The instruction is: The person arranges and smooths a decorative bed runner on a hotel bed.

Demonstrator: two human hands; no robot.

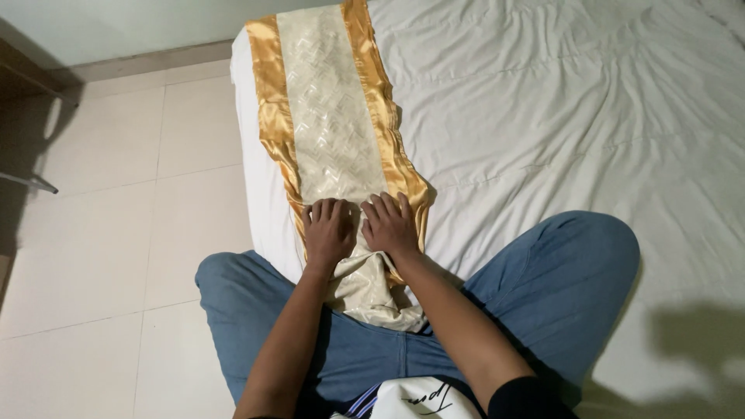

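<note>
A long cloth runner [330, 109], cream in the middle with shiny gold borders, lies along the left edge of a bed with a white sheet [559, 116]. Its near end is bunched up over my lap. My left hand [327, 229] and my right hand [389, 223] rest side by side, palms down, on the near part of the runner, fingers pressed onto the cloth. My knees in blue jeans [574, 264] are spread, the right one on the bed, the left one off its edge.
Pale floor tiles [116, 233] lie to the left of the bed. A dark piece of furniture [23, 77] stands at the far left by the wall. The white sheet is wrinkled across the right side.
</note>
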